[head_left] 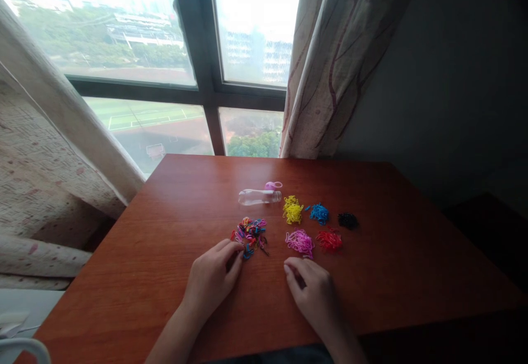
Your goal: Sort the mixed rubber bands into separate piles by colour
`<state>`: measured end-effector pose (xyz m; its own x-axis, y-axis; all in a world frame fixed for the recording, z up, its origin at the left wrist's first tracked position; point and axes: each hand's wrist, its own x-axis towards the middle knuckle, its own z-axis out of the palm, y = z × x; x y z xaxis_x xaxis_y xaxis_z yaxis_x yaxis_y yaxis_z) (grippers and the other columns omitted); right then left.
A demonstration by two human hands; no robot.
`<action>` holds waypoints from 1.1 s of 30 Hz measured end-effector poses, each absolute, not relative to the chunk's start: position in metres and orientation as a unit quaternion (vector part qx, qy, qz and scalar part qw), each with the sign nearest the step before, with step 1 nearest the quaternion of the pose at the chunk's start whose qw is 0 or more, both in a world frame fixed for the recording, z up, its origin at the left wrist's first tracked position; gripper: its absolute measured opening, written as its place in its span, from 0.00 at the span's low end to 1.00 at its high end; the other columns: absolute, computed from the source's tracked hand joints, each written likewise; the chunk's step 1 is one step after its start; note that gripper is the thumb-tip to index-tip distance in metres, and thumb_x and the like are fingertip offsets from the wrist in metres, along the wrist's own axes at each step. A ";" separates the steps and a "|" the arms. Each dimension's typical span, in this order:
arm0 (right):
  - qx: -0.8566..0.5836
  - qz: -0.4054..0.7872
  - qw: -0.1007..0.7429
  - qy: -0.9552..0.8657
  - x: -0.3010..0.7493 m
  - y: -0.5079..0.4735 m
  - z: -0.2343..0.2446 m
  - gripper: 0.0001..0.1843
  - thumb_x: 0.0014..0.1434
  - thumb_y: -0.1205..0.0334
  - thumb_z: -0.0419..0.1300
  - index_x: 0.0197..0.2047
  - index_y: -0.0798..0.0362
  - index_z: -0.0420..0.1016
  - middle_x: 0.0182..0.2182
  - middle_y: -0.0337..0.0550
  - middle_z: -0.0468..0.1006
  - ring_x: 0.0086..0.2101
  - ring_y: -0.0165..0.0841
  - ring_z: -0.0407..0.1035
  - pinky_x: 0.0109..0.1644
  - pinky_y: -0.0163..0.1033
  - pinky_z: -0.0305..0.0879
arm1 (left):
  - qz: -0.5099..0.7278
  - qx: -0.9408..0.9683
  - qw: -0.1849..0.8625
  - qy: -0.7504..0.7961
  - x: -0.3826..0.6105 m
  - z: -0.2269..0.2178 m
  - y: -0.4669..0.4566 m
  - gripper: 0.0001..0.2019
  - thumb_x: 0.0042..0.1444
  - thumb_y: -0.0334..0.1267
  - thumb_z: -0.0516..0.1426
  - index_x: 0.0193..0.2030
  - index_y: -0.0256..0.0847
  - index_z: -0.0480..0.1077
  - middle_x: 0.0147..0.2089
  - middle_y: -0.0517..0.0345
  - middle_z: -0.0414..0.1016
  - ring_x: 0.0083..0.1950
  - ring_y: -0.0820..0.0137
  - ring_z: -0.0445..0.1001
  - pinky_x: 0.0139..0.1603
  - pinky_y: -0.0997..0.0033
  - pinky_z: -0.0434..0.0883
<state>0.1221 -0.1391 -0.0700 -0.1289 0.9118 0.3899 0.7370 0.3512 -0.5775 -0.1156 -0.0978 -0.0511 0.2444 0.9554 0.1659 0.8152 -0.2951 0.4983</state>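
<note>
Both of my hands rest on a red-brown wooden table point(165, 254). My left hand point(212, 279) lies with fingers curled together, its fingertips touching the near edge of a mixed pile of coloured rubber bands point(249, 231). My right hand point(311, 290) has its fingers bent and pressed together just below a pink pile point(300, 241); whether it holds a band is hidden. Sorted piles lie beyond: yellow point(292, 210), blue point(319, 213), black point(347, 220) and red point(329, 240). A clear plastic bottle point(259, 197) lies on its side behind them, with a pink cap point(273, 185) beside it.
A window point(198, 50) with curtains point(330, 61) on both sides stands behind the table. A dark wall point(454, 78) is at the right. The edge of a white object point(20, 347) shows at the bottom left.
</note>
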 end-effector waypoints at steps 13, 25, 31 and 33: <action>-0.576 0.139 0.307 -0.745 0.104 -0.129 -0.066 0.09 0.64 0.67 0.53 0.37 0.49 0.74 0.28 0.38 0.78 0.30 0.32 0.71 0.36 0.34 0.59 | 0.218 0.777 0.155 0.570 -0.115 -0.050 -0.098 0.07 0.63 0.39 0.53 0.41 0.48 0.72 0.40 0.63 0.78 0.40 0.68 0.77 0.36 0.72 0.67; -0.615 0.135 0.284 -0.723 0.090 -0.119 -0.059 0.06 0.62 0.68 0.57 0.39 0.49 0.75 0.28 0.37 0.78 0.29 0.32 0.72 0.34 0.34 0.55 | 0.209 0.782 0.155 0.566 -0.114 -0.047 -0.098 0.07 0.62 0.38 0.53 0.41 0.49 0.73 0.40 0.63 0.78 0.40 0.69 0.77 0.36 0.73 0.66; -0.620 0.126 0.274 -0.724 0.082 -0.117 -0.058 0.07 0.61 0.69 0.57 0.34 0.49 0.73 0.28 0.36 0.78 0.30 0.32 0.71 0.33 0.34 0.53 | 0.206 0.785 0.151 0.564 -0.113 -0.047 -0.098 0.07 0.62 0.38 0.53 0.41 0.48 0.73 0.41 0.62 0.78 0.40 0.69 0.77 0.36 0.73 0.67; -0.619 0.122 0.275 -0.726 0.082 -0.117 -0.059 0.07 0.61 0.69 0.57 0.33 0.49 0.72 0.27 0.36 0.77 0.30 0.31 0.71 0.33 0.34 0.53 | 0.209 0.786 0.148 0.562 -0.113 -0.047 -0.098 0.07 0.63 0.38 0.53 0.41 0.48 0.73 0.41 0.62 0.78 0.40 0.69 0.77 0.36 0.73 0.67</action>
